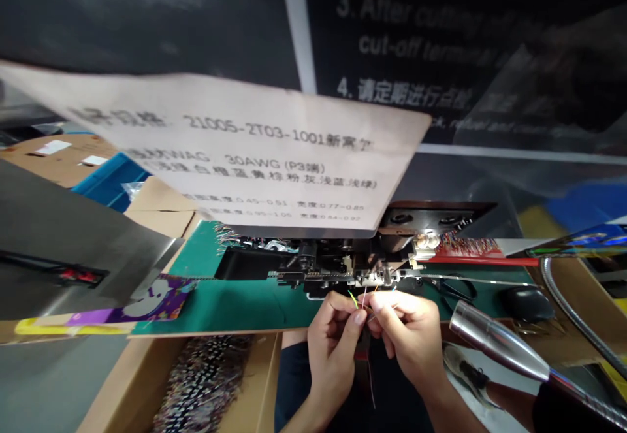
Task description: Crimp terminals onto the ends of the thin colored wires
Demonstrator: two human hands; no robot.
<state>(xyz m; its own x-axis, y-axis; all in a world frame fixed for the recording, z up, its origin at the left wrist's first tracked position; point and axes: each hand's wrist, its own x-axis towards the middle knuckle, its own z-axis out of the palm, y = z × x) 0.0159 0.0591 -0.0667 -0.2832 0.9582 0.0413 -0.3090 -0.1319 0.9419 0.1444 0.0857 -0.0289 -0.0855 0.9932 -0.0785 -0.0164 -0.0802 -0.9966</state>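
Observation:
Both hands are close together in front of the metal head of a terminal crimping machine (379,273). My left hand (336,335) pinches thin coloured wires (353,300), among them a yellow-green one, between thumb and forefinger. Beside it, my right hand (406,325) is closed on fine wires of the same bunch, with a pale and an orange end pointing up at the machine. A thin strand hangs below the hands. The fingers hide most of the bunch, so which wire each hand grips is partly unclear.
A paper label (274,152) hangs on the dark machine body above. Below left, a cardboard box (132,381) holds many wires. A metal gooseneck lamp (499,341) reaches in at right, near scissors (455,286) and a black mouse-shaped object (528,304) on the green mat (235,305).

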